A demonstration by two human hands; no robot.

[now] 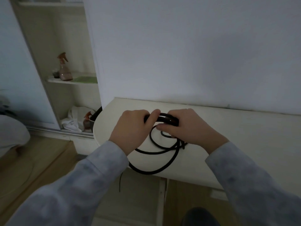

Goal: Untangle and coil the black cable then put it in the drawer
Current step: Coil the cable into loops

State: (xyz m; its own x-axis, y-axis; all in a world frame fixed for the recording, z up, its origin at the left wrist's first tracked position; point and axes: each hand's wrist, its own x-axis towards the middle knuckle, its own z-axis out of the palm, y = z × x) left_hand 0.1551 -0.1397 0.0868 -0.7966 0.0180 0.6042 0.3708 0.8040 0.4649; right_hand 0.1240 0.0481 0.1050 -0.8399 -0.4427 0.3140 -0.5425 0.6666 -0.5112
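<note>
A cream bench stands against a white wall; both hands, left and right, grip the black cable whose loops lie on it.

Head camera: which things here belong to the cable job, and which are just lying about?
Part of the job:
black cable, partly looped, on the white tabletop
left hand and right hand, both gripping the cable bundle

Just lying about:
spray bottle on the shelf
second spray bottle lower down
white cloth beside it

No drawer can be made out.
</note>
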